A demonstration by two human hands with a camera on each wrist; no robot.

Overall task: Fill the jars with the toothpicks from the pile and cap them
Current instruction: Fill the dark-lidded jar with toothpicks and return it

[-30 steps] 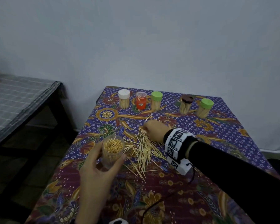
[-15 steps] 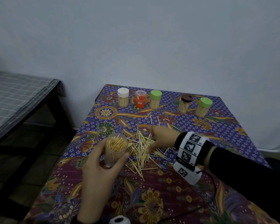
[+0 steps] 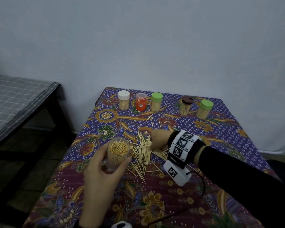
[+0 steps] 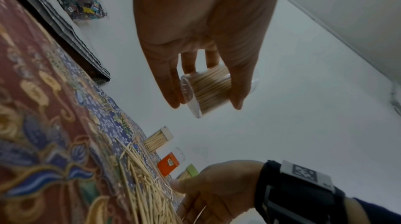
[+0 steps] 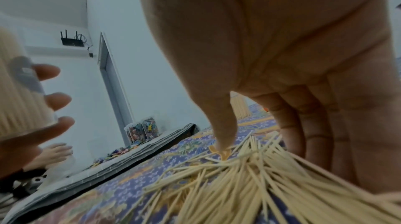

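Observation:
My left hand (image 3: pixel 102 175) grips an uncapped clear jar (image 3: pixel 118 153) packed with upright toothpicks, held just above the tablecloth, left of the pile. The left wrist view shows the same jar (image 4: pixel 208 90) between the thumb and fingers of the left hand (image 4: pixel 206 39). A loose toothpick pile (image 3: pixel 143 150) lies mid-table. My right hand (image 3: pixel 158 139) is down on the pile's far right side. In the right wrist view its thumb and fingers (image 5: pixel 303 133) curl around a bunch in the toothpick pile (image 5: pixel 238 176).
Five capped jars stand along the back: white cap (image 3: pixel 123 102), orange jar (image 3: pixel 141 102), green cap (image 3: pixel 156 102), brown cap (image 3: pixel 186 106), green cap (image 3: pixel 204 109). A low bench with checked cloth (image 3: pixel 15 102) stands left of the table. A black cable (image 3: pixel 201 195) lies near me.
My right hand has drawn back from the pile's far edge onto the toothpicks, and its fingers have closed around a bunch. The left hand still holds the jar in about the same place.

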